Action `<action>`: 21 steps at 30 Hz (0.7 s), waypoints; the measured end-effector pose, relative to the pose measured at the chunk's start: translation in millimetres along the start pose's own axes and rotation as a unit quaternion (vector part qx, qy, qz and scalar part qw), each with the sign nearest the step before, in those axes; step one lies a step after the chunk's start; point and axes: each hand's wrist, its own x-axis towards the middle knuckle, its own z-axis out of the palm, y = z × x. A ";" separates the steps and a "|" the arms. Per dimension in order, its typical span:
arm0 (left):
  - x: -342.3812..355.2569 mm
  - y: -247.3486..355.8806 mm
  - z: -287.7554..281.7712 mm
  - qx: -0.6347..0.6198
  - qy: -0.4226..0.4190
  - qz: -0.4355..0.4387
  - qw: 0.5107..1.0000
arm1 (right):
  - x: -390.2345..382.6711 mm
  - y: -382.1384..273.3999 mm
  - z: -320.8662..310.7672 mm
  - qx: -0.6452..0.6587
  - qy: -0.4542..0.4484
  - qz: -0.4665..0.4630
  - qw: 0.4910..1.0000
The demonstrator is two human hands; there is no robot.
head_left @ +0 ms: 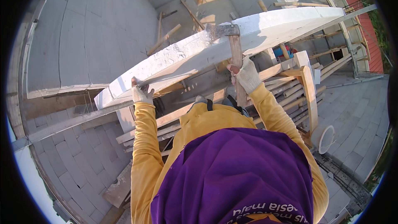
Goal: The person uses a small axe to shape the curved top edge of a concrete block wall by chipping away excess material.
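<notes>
A hatchet point(234, 52) with a worn wooden handle is upright in front of me, its dusty metal head against the top of a white block wall point(286, 20). My right hand point(248, 74), in a pale knit glove with bare fingertips, is closed round the handle below the head. The wall's top is rough and chipped to the left of the hatchet and smoother to the right. My left hand point(143, 93), gloved the same way, rests on the wall's near edge toward its left end, fingers apart and holding nothing.
Wooden planks and poles point(290, 91) lie below the wall around me. A timber frame point(309, 95) stands at the right, with a white bucket point(323, 139) near its foot. A long straight bar point(83, 122) runs along the wall's near side. Grey block walls point(78, 37) rise at the left.
</notes>
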 end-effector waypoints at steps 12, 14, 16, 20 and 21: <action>-15.0 -15.3 1.0 -0.001 -0.003 -0.012 1.000 | -6.2 -3.3 1.5 -0.027 0.011 0.006 1.000; -11.9 -12.6 4.1 -0.004 -0.013 -0.009 1.000 | -1.3 -6.4 0.4 -0.020 0.012 -0.003 1.000; -3.0 -9.5 -2.0 -0.014 0.006 -0.011 1.000 | 0.3 -9.2 2.9 0.014 0.031 -0.020 0.999; 0.0 -2.7 0.0 -0.015 0.007 -0.002 1.000 | 9.6 -11.6 5.3 0.151 0.138 -0.073 0.976; -2.0 -2.2 2.3 -0.012 0.008 -0.002 1.000 | 11.4 -9.4 5.4 0.189 0.169 -0.085 0.963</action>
